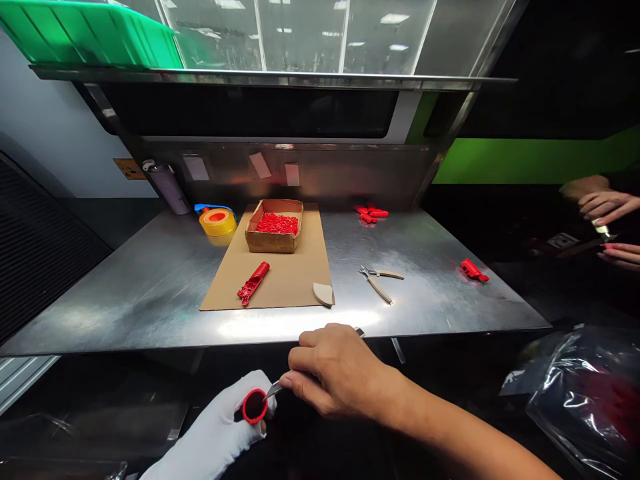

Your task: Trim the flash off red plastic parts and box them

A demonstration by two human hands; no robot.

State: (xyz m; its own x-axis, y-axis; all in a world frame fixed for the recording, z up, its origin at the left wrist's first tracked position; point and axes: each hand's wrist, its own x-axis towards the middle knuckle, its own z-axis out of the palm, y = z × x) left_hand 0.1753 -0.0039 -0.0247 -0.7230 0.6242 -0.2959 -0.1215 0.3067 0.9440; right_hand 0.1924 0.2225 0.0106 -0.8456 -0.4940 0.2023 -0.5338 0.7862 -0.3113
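Observation:
My left hand (pixel 227 417), in a white glove, is closed around a red plastic tube (pixel 265 415) whose round, dark opening faces me. My bare right hand (pixel 333 373) grips a slim metal knife (pixel 275 389); its tip touches the rim of the tube, and its other end shows past my knuckles. Both hands are in front of the table's near edge. On a cardboard sheet (pixel 290 290) beyond them lies a red cylindrical part (pixel 254 283) with a cut-open side, and a pale quarter-round piece (pixel 323 294) rests at the sheet's near right corner.
A cardboard box (pixel 271 243) of small red bits stands on the sheet. Yellow tape (pixel 217 223) and a bottle (pixel 169 187) are at left. Nippers (pixel 377 283) and red parts (pixel 370 213) lie at right. Another person's hands (pixel 607 203) work at far right, above a plastic bag (pixel 590 400).

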